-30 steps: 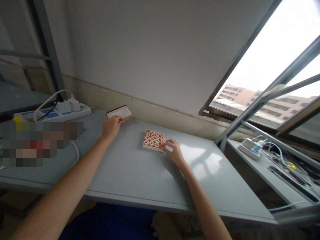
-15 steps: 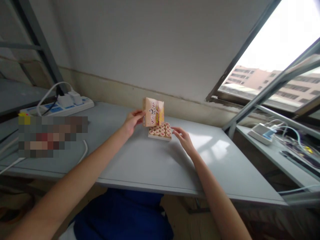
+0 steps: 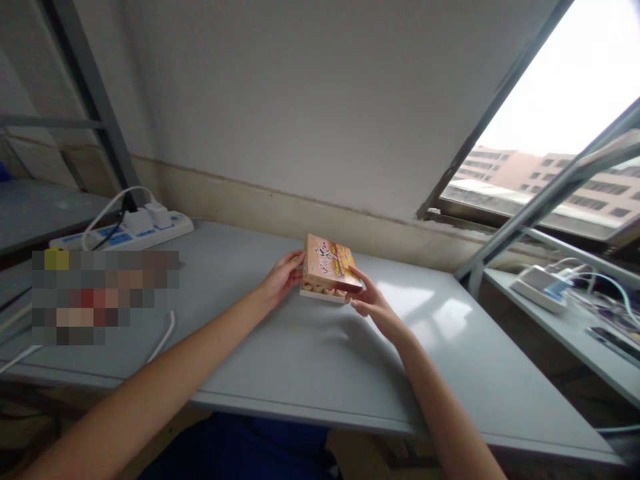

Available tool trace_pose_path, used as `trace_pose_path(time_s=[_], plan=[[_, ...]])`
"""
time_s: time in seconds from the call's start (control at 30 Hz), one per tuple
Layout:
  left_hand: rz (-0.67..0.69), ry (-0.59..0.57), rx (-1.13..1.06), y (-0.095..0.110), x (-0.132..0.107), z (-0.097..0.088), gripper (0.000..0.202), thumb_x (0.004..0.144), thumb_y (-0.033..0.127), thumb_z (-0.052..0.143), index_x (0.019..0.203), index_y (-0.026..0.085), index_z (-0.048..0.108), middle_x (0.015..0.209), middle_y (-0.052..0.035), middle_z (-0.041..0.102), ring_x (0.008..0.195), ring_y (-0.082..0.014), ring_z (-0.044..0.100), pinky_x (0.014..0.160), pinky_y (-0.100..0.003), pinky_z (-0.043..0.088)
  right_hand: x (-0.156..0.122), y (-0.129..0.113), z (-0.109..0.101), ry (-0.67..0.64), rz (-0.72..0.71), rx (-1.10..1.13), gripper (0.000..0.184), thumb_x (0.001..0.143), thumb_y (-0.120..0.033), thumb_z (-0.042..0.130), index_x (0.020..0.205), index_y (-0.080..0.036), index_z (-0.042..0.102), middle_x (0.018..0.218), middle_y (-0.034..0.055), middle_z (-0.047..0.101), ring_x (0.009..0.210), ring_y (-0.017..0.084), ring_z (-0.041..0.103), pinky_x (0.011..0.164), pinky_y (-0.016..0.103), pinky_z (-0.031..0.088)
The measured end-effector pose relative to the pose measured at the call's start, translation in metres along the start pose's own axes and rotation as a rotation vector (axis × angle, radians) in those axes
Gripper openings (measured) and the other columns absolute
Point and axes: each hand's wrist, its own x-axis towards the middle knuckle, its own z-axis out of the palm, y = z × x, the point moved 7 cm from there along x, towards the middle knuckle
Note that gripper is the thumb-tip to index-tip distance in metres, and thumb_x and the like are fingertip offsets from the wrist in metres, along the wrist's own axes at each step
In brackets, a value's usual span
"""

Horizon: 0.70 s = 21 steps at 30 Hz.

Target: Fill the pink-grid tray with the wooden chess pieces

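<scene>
A tan printed cardboard box lid (image 3: 330,263) lies tilted over a shallow tray (image 3: 320,295) on the grey desk. Below the lid's near edge shows a row of round wooden Chinese chess pieces (image 3: 327,290); the others are hidden under it. My left hand (image 3: 284,277) grips the lid's left side, fingers closed around the edge. On the right, my right hand (image 3: 373,297) has its fingers on the lid's near right corner and its thumb down by the tray's corner.
A white power strip (image 3: 170,227) with plugs and cables stands at the desk's back left, by a blurred-out patch. A white cable (image 3: 165,337) lies left of my forearm. The wall is behind; on the right are a metal frame and a shelf with another power strip (image 3: 540,288).
The lid has come down from upright above the tray to lying over the pieces. My right hand, earlier beside the tray, now touches the lid's right corner.
</scene>
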Motion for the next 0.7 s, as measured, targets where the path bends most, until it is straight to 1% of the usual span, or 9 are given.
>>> trace_pose_path(time_s=[0.1, 0.17, 0.23, 0.3, 0.4, 0.47, 0.6, 0.63, 0.7], plan=[[-0.032, -0.05, 0.123, -0.001, -0.002, 0.005, 0.049, 0.071, 0.037, 0.055, 0.115, 0.02, 0.044, 0.095, -0.0073, 0.063, 0.063, -0.0144, 0.063, 0.063, -0.028, 0.05, 0.002, 0.008, -0.008, 0.052, 0.054, 0.009, 0.059, 0.075, -0.045, 0.05, 0.127, -0.021, 0.034, 0.064, 0.0007, 0.055, 0.041, 0.005, 0.027, 0.038, 0.02, 0.015], [-0.049, -0.054, 0.223, -0.004, -0.003, 0.008, 0.052, 0.071, 0.041, 0.053, 0.117, 0.019, 0.043, 0.088, -0.0069, 0.064, 0.057, -0.0142, 0.062, 0.058, -0.027, 0.049, 0.002, 0.011, -0.013, 0.078, 0.045, 0.017, 0.054, 0.078, -0.046, 0.046, 0.124, -0.018, 0.039, 0.062, 0.0007, 0.055, 0.039, 0.005, 0.025, 0.037, 0.02, 0.014], [-0.06, -0.036, 0.305, -0.008, -0.003, 0.007, 0.049, 0.072, 0.046, 0.047, 0.111, 0.015, 0.048, 0.08, -0.0069, 0.065, 0.051, -0.0129, 0.059, 0.054, -0.025, 0.047, 0.002, 0.012, -0.016, 0.09, 0.03, 0.024, 0.052, 0.078, -0.045, 0.047, 0.122, -0.018, 0.042, 0.064, 0.0014, 0.056, 0.04, 0.005, 0.029, 0.037, 0.02, 0.016], [-0.063, -0.016, 0.35, -0.011, -0.001, 0.005, 0.046, 0.074, 0.047, 0.041, 0.102, 0.012, 0.053, 0.074, -0.0068, 0.064, 0.047, -0.0118, 0.056, 0.051, -0.025, 0.045, 0.002, 0.012, -0.016, 0.097, 0.031, 0.034, 0.049, 0.077, -0.044, 0.049, 0.12, -0.02, 0.044, 0.066, 0.0013, 0.057, 0.041, 0.005, 0.032, 0.037, 0.02, 0.017], [-0.052, -0.018, 0.349, -0.009, 0.003, 0.001, 0.044, 0.073, 0.045, 0.039, 0.096, 0.011, 0.056, 0.075, -0.0073, 0.064, 0.046, -0.011, 0.053, 0.05, -0.025, 0.043, 0.0, 0.011, -0.016, 0.119, 0.024, 0.06, 0.046, 0.077, -0.043, 0.049, 0.116, -0.02, 0.048, 0.064, 0.0008, 0.056, 0.042, 0.005, 0.033, 0.038, 0.019, 0.02], [-0.077, -0.071, 0.323, -0.004, 0.006, 0.002, 0.049, 0.074, 0.049, 0.035, 0.096, 0.011, 0.056, 0.074, -0.0078, 0.064, 0.043, -0.0096, 0.049, 0.046, -0.023, 0.039, -0.002, 0.008, -0.015, 0.117, 0.02, 0.078, 0.045, 0.077, -0.043, 0.049, 0.115, -0.019, 0.05, 0.066, 0.0015, 0.057, 0.041, 0.005, 0.035, 0.038, 0.019, 0.021], [-0.124, -0.199, 0.33, 0.007, 0.005, 0.01, 0.074, 0.073, 0.067, 0.014, 0.094, 0.012, 0.058, 0.062, -0.0053, 0.061, 0.032, -0.0054, 0.033, 0.037, -0.021, 0.025, -0.006, 0.002, -0.015, 0.114, 0.015, 0.082, 0.049, 0.075, -0.044, 0.05, 0.117, -0.02, 0.048, 0.081, 0.0059, 0.061, 0.045, 0.007, 0.045, 0.039, 0.02, 0.024], [-0.121, -0.216, 0.358, 0.008, 0.004, 0.011, 0.076, 0.072, 0.068, 0.013, 0.092, 0.011, 0.059, 0.056, -0.0042, 0.059, 0.031, -0.005, 0.03, 0.036, -0.021, 0.022, -0.007, 0.001, -0.015, 0.111, 0.018, 0.077, 0.05, 0.075, -0.044, 0.05, 0.118, -0.02, 0.047, 0.083, 0.0066, 0.061, 0.046, 0.008, 0.047, 0.039, 0.02, 0.025], [-0.098, -0.216, 0.434, 0.01, 0.003, 0.012, 0.072, 0.072, 0.068, 0.019, 0.085, 0.011, 0.061, 0.045, -0.0014, 0.051, 0.031, -0.005, 0.027, 0.036, -0.022, 0.019, -0.008, 0.0, -0.013, 0.091, 0.023, 0.059, 0.049, 0.075, -0.045, 0.05, 0.118, -0.02, 0.048, 0.083, 0.0072, 0.062, 0.048, 0.009, 0.05, 0.04, 0.02, 0.026]])
